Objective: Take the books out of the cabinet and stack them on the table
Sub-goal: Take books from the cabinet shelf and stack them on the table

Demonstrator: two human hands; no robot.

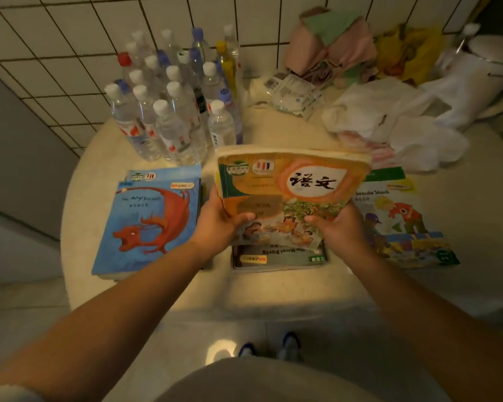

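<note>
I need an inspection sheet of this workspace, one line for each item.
Surface: round pale table, crowded at the back.
Job's things: orange book held above a grey book; blue dragon book to the left, seaside book to the right.
Clutter: water bottles, plastic bags, cloths.
Grippers: left hand and right hand grip the orange book.
Cables: nothing seen.
Surroundings: tiled wall, white bin.
</note>
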